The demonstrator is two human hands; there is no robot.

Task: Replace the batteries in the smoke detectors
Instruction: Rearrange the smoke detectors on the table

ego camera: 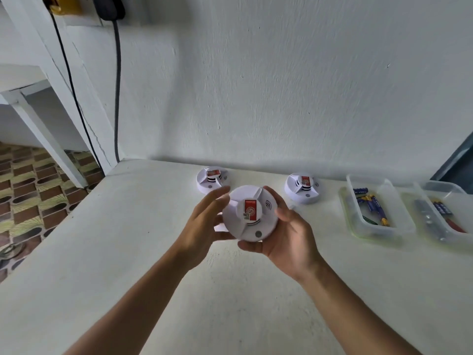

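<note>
1. The right hand (286,234) is cupping a white smoke detector (249,213) from the lower right, fingers and thumb curled round its rim; this grip is clamped on the housing, keeping it lifted above the tabletop (153,252) at centre frame.
2. The left hand (204,221) is meeting the detector's left side with fingers extended; motion blur is obscuring whether they are curling on the rim or only steadying it, so that grip's state cannot be told. The opposed placement is probably preparing a twist to free the base.
3. The detector is facing the camera label-side up, leaving its underside, where the battery presumably sits, turned away.
4. Two further detectors, one at upper centre-left (211,183) and one at upper centre-right (303,188), are resting near the wall (281,85), well apart from the hands.
5. A clear container (404,221) holding blue batteries (376,203) and a second container (425,226) are standing at the right of the frame, within reach for the swap.
6. The tabletop's left edge is running diagonally toward the upper centre, dropping to a patterned floor (30,188); open surface is lying below and left of the hands for setting parts down.
</note>
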